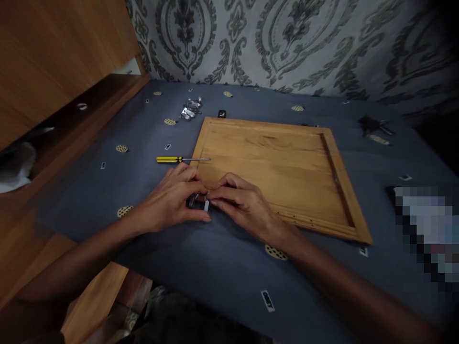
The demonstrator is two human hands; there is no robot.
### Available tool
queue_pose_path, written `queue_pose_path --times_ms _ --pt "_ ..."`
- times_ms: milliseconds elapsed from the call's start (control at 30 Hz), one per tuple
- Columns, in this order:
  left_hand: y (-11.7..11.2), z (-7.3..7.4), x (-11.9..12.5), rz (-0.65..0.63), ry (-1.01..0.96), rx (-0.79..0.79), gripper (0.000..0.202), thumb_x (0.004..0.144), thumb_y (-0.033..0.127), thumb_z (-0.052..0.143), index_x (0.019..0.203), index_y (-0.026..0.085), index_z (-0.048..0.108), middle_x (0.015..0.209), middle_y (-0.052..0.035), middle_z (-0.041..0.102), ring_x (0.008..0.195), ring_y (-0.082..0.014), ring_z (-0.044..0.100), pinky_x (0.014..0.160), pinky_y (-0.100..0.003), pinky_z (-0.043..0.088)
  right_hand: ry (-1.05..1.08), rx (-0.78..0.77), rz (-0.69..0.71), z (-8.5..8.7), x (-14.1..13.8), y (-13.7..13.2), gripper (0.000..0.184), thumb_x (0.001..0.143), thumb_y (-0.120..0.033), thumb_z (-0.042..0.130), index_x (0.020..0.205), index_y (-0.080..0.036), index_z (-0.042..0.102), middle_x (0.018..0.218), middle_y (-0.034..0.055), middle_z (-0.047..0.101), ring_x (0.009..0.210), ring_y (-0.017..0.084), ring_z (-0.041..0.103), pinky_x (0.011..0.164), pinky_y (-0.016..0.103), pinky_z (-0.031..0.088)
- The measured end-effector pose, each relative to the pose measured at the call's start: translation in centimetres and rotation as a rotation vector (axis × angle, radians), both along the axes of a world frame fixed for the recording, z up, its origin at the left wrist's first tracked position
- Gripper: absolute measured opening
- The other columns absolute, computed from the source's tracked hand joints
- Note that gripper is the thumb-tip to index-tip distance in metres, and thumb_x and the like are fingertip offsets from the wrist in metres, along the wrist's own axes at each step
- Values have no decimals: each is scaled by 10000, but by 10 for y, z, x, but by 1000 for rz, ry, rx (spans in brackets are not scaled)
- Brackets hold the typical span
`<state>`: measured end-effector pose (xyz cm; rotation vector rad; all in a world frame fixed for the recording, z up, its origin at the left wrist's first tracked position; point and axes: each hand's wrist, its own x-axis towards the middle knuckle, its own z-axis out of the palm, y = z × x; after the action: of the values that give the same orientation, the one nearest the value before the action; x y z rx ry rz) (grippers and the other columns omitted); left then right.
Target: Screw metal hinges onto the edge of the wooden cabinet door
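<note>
A framed wooden cabinet door [265, 162] lies flat, with several small holes along its near edge. At its near left corner sits a small silver metal hinge [206, 205], partly hidden by fingers. My left hand [175, 198] curls over this hinge from the left, its thumb below and its fingertips on the door's corner. Fingers and thumb of my right hand [244, 203] are pinched together at the hinge's upper end; whatever lies between them is too small to make out. A yellow-handled screwdriver [170, 159] rests just beyond my left hand, its shaft tip over the door's left edge.
A pile of metal hinges [191, 109] lies at the back left of the blue cloth [222, 272]. Farther right are a dark object [375, 125] and a blurred-out device [426, 224]. Wooden furniture [64, 57] borders the left; a patterned wall [236, 43] stands behind.
</note>
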<state>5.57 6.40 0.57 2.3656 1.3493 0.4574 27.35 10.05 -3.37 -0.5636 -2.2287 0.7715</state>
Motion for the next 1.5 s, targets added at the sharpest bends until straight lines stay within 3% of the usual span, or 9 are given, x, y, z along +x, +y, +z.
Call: queue_pose_path --times_ms 267,600,1200,1500 --pt "0 1 0 -15 -2 6 405 785 565 781 961 208 707 985 -41 591 992 -235 472 858 -375 396 8 -13 1 0 0 -1 102 962 -157 627 961 -183 726 878 16 601 783 128 603 673 252 492" --pt "0 2 1 -3 -2 -24 392 793 572 770 950 218 706 996 -39 589 989 -237 471 848 -373 392 6 -51 10 -3 3 0 186 966 -207 617 1114 -213 730 926 33 627 799 144 626 702 286 539" --pt "1 0 0 -27 7 20 420 770 573 786 939 197 709 974 -38 593 983 -234 481 870 -380 397 -63 76 -17 -2 -1 -1 175 1007 -193 565 945 -172 728 853 27 611 768 129 595 668 249 472" --pt "2 4 2 -20 16 -28 406 775 567 789 929 198 715 970 -39 600 969 -231 483 855 -371 380 -92 109 -36 -4 -3 0 124 979 -172 602 949 -187 722 854 28 635 774 143 614 685 257 477"
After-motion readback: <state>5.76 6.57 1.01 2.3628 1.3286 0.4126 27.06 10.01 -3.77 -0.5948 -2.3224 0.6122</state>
